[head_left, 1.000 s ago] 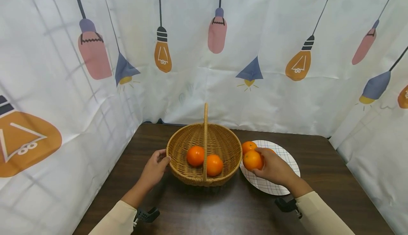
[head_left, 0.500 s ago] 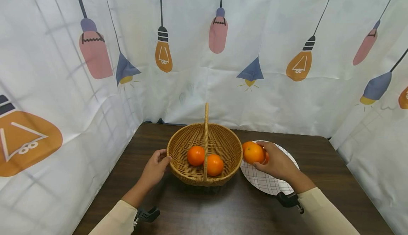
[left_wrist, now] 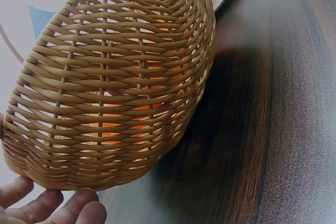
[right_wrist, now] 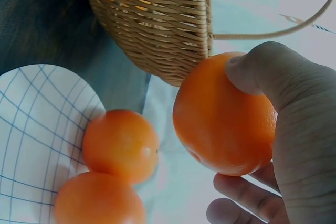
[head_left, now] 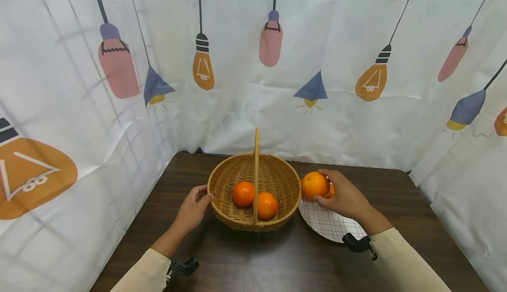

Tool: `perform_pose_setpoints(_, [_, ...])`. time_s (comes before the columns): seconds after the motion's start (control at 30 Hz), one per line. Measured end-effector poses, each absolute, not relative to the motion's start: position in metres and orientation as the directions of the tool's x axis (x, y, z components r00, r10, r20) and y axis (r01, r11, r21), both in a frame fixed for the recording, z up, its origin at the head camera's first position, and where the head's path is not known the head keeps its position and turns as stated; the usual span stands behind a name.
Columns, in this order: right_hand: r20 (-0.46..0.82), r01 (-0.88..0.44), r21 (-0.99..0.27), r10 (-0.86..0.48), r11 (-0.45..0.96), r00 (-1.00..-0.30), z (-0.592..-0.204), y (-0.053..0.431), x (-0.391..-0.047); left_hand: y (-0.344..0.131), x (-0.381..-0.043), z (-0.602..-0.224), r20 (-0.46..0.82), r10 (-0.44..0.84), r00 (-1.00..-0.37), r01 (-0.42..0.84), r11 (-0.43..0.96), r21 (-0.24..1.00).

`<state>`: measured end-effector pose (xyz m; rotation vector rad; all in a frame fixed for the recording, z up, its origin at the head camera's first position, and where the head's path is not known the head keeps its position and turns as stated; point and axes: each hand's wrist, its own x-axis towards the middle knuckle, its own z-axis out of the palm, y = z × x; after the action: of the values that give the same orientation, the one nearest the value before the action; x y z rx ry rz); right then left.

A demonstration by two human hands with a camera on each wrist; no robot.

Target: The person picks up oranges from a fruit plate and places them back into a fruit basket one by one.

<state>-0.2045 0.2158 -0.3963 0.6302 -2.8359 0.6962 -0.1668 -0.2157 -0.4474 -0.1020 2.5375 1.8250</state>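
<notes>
Two hands share the work over a dark wood-grain table [head_left: 253, 265]. The left hand [head_left: 192, 210] pinches the rim of a wicker basket [head_left: 277, 173] between thumb and fingers, probably to steady it, since a light, rounded body might slide or tip if nudged. The right hand [head_left: 344, 197] has its thumb and fingers clamped on the held orange [head_left: 314, 185], spread around opposite sides; that suits a smooth ball offering nothing to hook onto. This orange is up off the plate [head_left: 328, 226], near the basket's right side. Another pair, the plate oranges [right_wrist: 123, 142], sit side by side near the plate's edge. Inside the basket, the basket oranges [head_left: 267, 205] rest low, where the sloping walls presumably stop them rolling.

The basket is honey-brown, its rods woven in ridged, horizontal rows with small gaps that let orange show through; one tall arched handle [head_left: 256, 173] crosses the opening. The fruit is glossy and nearly spherical, while the round plate is white with thin grid lines.
</notes>
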Motion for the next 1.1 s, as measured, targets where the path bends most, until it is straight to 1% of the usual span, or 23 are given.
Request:
perform_pose_setpoints(0.23, [0.239, -0.433, -0.411, -0.364, 0.802, -0.9, -0.391, 0.211, -0.208, -0.216, -0.168, -0.449, -0.045, -0.047, -0.998, -0.057, 0.328, 0.943])
perform_pose_setpoints(0.67, [0.285, -0.477, -0.418, -0.386, 0.773, -0.877, -0.386, 0.198, -0.213, -0.217, -0.171, -0.45, -0.043, -0.051, -0.998, -0.058, 0.342, 0.938])
perform_pose_setpoints(1.1, [0.274, -0.462, -0.437, -0.374, 0.772, -0.886, -0.382, 0.182, -0.216, -0.217, -0.172, -0.451, -0.042, -0.055, -0.998, -0.059, 0.348, 0.936])
